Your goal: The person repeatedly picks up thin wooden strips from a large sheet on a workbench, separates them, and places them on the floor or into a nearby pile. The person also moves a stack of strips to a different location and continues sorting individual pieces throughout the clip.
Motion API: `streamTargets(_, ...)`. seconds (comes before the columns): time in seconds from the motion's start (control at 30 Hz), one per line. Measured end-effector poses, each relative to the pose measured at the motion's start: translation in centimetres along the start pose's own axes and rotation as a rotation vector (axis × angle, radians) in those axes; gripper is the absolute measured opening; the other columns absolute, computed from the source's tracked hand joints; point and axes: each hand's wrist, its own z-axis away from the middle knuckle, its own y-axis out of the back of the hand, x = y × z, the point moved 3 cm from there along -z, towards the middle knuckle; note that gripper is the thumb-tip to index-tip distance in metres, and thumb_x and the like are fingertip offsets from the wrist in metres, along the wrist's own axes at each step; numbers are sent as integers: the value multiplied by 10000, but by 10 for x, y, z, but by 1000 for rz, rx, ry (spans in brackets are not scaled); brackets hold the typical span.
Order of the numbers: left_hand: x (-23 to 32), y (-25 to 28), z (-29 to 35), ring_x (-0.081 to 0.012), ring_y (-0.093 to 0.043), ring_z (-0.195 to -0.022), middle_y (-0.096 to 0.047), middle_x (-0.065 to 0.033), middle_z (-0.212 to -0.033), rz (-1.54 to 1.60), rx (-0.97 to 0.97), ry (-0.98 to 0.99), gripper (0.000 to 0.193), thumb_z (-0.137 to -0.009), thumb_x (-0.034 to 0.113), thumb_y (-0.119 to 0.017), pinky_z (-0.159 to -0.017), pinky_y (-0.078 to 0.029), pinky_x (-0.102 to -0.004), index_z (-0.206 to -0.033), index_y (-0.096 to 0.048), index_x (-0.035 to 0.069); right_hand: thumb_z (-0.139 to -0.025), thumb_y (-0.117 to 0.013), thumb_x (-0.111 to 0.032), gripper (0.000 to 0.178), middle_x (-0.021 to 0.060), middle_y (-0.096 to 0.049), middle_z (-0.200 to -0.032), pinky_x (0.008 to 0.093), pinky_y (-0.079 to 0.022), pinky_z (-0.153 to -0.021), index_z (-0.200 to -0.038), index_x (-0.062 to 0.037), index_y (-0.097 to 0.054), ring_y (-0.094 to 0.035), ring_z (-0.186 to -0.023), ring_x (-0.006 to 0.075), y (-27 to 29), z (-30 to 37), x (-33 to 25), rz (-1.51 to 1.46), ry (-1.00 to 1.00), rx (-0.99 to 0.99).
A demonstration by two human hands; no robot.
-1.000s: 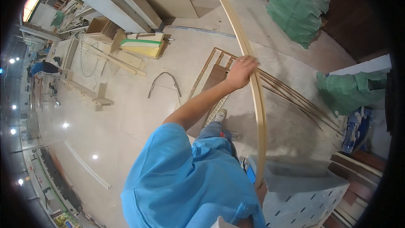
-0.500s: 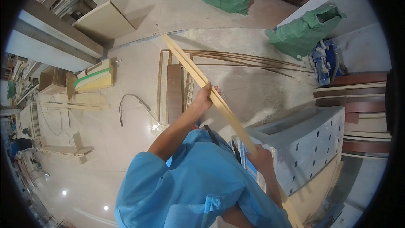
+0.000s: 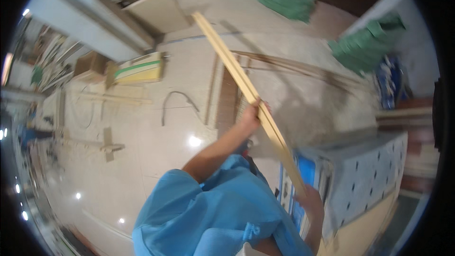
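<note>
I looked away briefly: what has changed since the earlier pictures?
The long wooden strip slants more, its far end swung leftward in the shifted view. The right hand, mostly hidden a second ago, now shows on the strip's lower part. The left hand still holds it.

You face a bright floor [image 3: 137, 161] with white glare spots and soft shadows; blur smears the background, dark edges bend.

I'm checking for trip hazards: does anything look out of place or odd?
A dark bent strip lies loose on the floor, left of the brown board; it looks stray, and a foot might catch it. The pale strip in the left hand and right hand shows no obvious damage, though blurred.
</note>
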Motion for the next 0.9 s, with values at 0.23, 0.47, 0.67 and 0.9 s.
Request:
streamTargets(0.23, -4, 5, 48, -248, -531, -744, -496, -76, -858, 136, 29, -81, 238, -1056, 337, -464, -715, -517, -416, -1034, -443, 101, -667, -807, -172, 474, 162, -692, -813, 391, -537, -698, -1056, 6, -605, -694, -736, 282, 27, 49, -10, 206, 78, 195)
streamTargets(0.47, 3, 28, 90, -222, -518, -742, -500, -64, -865, 357, 165, -78, 277, -1062, 362, -452, -705, -514, -392, -1009, -447, 91, -779, -751, -361, 544, 233, -665, -1130, 468, -487, -911, -1217, -59, -636, -619, -1086, 417, 119, 141, -17, 644, -100, 378)
streamTargets(0.67, 38, 80, 129, -254, -560, -783, -534, -87, -900, 413, 270, -97, 293, -1053, 358, -478, -741, -522, -412, -1048, -458, 66, -740, -747, -268, 443, 226, -706, -972, 456, -534, -775, -1093, -14, -666, -684, -945, 390, 198, 131, -5, 1092, -225, 566)
streamTargets(0.9, 179, 255, 150, -291, -597, -794, -566, -110, -888, 610, 284, -276, 295, -1054, 349, -471, -728, -545, -463, -1082, -480, 56, -646, -792, -138, 427, 208, -690, -926, 429, -513, -799, -1032, -11, -661, -669, -892, 385, 114, 14, -32, 971, 181, 555)
